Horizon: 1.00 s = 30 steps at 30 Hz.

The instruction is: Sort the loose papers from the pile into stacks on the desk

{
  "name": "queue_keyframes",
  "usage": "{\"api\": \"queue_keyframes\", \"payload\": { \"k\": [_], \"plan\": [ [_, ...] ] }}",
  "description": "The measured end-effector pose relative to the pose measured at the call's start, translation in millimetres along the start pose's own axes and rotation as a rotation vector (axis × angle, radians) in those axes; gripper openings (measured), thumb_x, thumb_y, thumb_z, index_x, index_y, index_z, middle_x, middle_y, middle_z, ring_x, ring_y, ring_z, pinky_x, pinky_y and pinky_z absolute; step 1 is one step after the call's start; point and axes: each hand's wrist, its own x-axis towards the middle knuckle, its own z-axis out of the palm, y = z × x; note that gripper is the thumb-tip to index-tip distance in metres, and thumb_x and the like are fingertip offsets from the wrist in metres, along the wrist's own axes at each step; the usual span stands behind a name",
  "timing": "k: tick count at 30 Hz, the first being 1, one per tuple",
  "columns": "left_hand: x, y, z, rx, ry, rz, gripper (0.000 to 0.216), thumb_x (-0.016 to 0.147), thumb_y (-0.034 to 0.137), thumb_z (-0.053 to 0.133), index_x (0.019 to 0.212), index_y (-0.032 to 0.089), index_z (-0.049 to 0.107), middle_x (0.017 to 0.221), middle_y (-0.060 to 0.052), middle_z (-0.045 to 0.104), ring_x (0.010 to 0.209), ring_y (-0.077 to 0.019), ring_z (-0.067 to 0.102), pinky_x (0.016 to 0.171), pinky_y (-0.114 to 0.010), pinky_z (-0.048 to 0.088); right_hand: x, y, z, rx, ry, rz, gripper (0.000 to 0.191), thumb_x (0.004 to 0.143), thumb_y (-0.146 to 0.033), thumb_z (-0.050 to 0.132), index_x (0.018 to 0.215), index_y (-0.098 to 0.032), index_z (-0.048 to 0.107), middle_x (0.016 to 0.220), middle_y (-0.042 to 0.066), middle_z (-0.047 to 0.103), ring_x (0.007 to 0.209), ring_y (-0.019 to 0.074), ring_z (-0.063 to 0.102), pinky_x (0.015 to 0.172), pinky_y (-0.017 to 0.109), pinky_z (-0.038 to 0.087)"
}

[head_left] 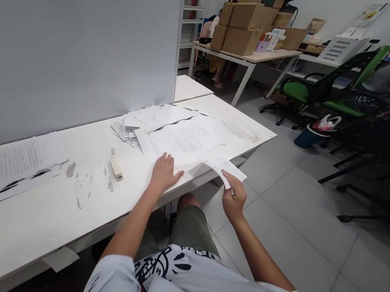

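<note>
My left hand (164, 171) lies flat with fingers spread on the white table (41, 218), at the near edge of a loose pile of printed papers (181, 135). My right hand (233, 197) hangs just off the table's front edge and pinches the near corner of a small sheet of paper (226, 168) that sticks out from the pile. A small cream stapler (116, 168) lies on the table to the left of my left hand.
More printed sheets (7, 171) lie at the table's far left. A white partition board (61, 53) stands behind the table. Cardboard boxes (245, 24) sit on a far table. Green office chairs (324, 88) stand to the right on the tiled floor.
</note>
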Motion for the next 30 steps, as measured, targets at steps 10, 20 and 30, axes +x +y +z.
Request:
{"api": "queue_keyframes", "payload": {
  "k": [10, 20, 30],
  "plan": [
    [-69, 13, -6, 0.014, -0.008, 0.048, 0.050, 0.101, 0.034, 0.038, 0.140, 0.008, 0.054, 0.148, -0.018, 0.051, 0.142, -0.0318, 0.042, 0.116, -0.044, 0.036, 24, -9, -1, -0.021, 0.213, 0.147, 0.045, 0.101, -0.044, 0.037, 0.116, -0.017, 0.069, 0.113, 0.016, 0.072, 0.111, 0.0277, 0.067, 0.099, 0.048, 0.052],
    [-58, 32, 11, -0.032, 0.131, 0.087, 0.035, 0.096, 0.024, 0.053, 0.127, 0.014, 0.064, 0.138, -0.020, 0.060, 0.136, -0.0366, 0.049, 0.112, -0.060, 0.038, 23, -27, -30, 0.008, 0.442, 0.351, 0.048, 0.095, -0.055, 0.049, 0.104, -0.014, 0.072, 0.104, 0.014, 0.074, 0.101, 0.0279, 0.070, 0.092, 0.044, 0.055],
    [-42, 47, 16, -0.236, 0.218, 0.027, 0.026, 0.095, 0.013, 0.048, 0.109, 0.016, 0.071, 0.121, -0.013, 0.071, 0.129, -0.0297, 0.058, 0.110, -0.054, 0.040, 36, -20, -68, 0.079, 0.745, 0.462, 0.036, 0.084, -0.050, 0.063, 0.091, -0.016, 0.069, 0.088, 0.008, 0.070, 0.094, 0.0298, 0.070, 0.091, 0.050, 0.058]
  ]
}}
